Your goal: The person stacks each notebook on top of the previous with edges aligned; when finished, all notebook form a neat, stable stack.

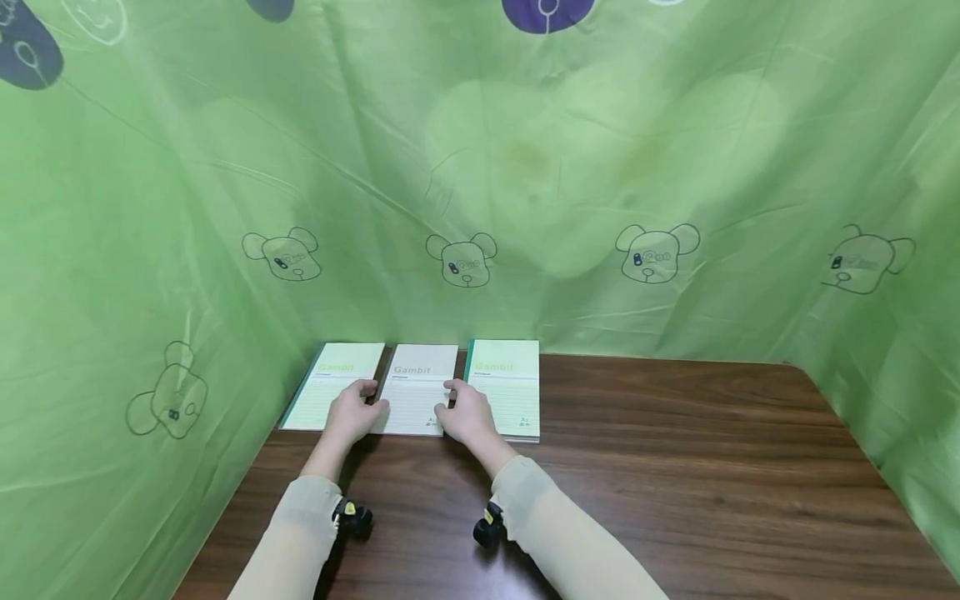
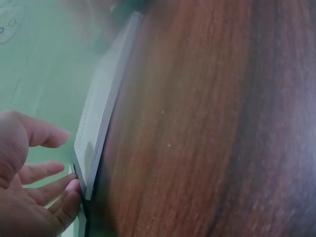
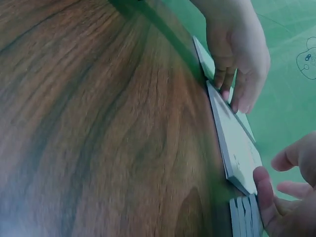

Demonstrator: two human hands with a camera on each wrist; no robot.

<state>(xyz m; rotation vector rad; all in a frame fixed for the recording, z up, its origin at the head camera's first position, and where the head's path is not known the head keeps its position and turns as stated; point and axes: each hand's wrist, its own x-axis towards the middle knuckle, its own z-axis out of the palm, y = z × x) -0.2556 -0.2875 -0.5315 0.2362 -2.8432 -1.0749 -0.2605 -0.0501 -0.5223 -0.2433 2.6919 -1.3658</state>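
Observation:
Three notebook piles lie side by side along the back left of the table. The middle notebook (image 1: 416, 400) has a whitish cover marked "Gambit". At its left edge is my left hand (image 1: 352, 412), fingers relaxed and spread, with fingertips by the gap to the left notebook (image 1: 311, 408). On the opposite edge, my right hand (image 1: 468, 414) rests its thumb and loosely bent fingers between the middle notebook and the right notebooks (image 1: 517, 400). In the right wrist view, the right notebooks (image 3: 243, 217) form a stack of several. Neither hand wraps around a notebook.
A brown wood table (image 1: 675, 467) extends far to the right of the piles. Green cloth (image 1: 570, 283) printed with bear faces hangs behind and at both sides, close to the notebooks' far edges. Each wrist carries a small black camera (image 1: 356, 521).

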